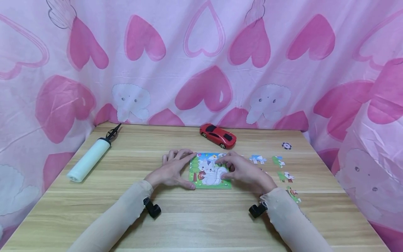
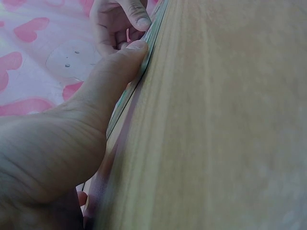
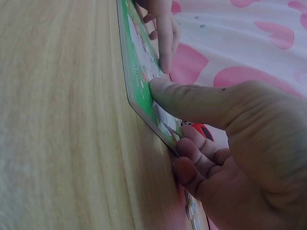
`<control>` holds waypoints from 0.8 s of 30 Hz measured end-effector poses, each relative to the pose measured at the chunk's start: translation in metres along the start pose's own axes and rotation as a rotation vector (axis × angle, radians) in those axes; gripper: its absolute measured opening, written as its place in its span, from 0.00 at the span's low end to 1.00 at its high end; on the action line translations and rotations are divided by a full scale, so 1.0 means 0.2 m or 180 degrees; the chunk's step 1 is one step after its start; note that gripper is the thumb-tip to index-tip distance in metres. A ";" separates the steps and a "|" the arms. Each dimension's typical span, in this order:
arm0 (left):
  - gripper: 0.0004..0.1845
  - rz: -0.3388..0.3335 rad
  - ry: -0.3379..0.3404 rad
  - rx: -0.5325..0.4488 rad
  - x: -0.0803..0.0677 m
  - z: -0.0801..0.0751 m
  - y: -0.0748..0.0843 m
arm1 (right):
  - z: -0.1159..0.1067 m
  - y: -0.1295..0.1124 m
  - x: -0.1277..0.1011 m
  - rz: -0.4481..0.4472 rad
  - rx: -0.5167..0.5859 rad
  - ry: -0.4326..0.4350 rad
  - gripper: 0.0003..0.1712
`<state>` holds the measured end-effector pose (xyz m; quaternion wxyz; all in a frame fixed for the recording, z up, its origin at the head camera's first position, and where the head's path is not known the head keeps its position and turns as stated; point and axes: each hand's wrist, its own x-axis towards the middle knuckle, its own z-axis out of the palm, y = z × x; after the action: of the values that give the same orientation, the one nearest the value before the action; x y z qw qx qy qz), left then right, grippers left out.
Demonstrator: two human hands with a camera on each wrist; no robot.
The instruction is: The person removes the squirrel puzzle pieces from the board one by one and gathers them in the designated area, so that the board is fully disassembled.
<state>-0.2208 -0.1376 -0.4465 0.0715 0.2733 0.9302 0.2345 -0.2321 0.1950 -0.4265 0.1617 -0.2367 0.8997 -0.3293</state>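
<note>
A square jigsaw puzzle board (image 1: pixel 207 186) with a white cartoon squirrel on a green and blue ground lies flat mid-table. At its left side rests my left hand (image 1: pixel 171 169), thumb at the lower left corner and forefinger at the upper left, both fairly straight. My right hand (image 1: pixel 244 171) is over the board's right part, fingers curled toward the thumb. In the right wrist view, that thumb touches the picture, and a slightly raised puzzle piece (image 3: pixel 168 127) shows between thumb and fingertips, mostly hidden. The left wrist view shows the left thumb (image 2: pixel 129 60) against the board's edge.
Several loose puzzle pieces (image 1: pixel 285 176) lie right of the board, some partly behind the right hand. A red toy car (image 1: pixel 217 135) stands behind the board. A poker chip (image 1: pixel 287 146) lies at the back right, a white hand pump (image 1: pixel 89 159) at the left. Heart-patterned cloth hangs around the table.
</note>
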 end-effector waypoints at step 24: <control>0.68 0.0017 -0.0002 -0.0016 0.01 0.01 -0.02 | 0.00 0.02 0.00 -0.0191 -0.0037 0.0027 0.29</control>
<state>-0.2232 -0.1389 -0.4496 0.0719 0.2757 0.9288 0.2370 -0.2347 0.1981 -0.4294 0.1466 -0.2631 0.8948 -0.3297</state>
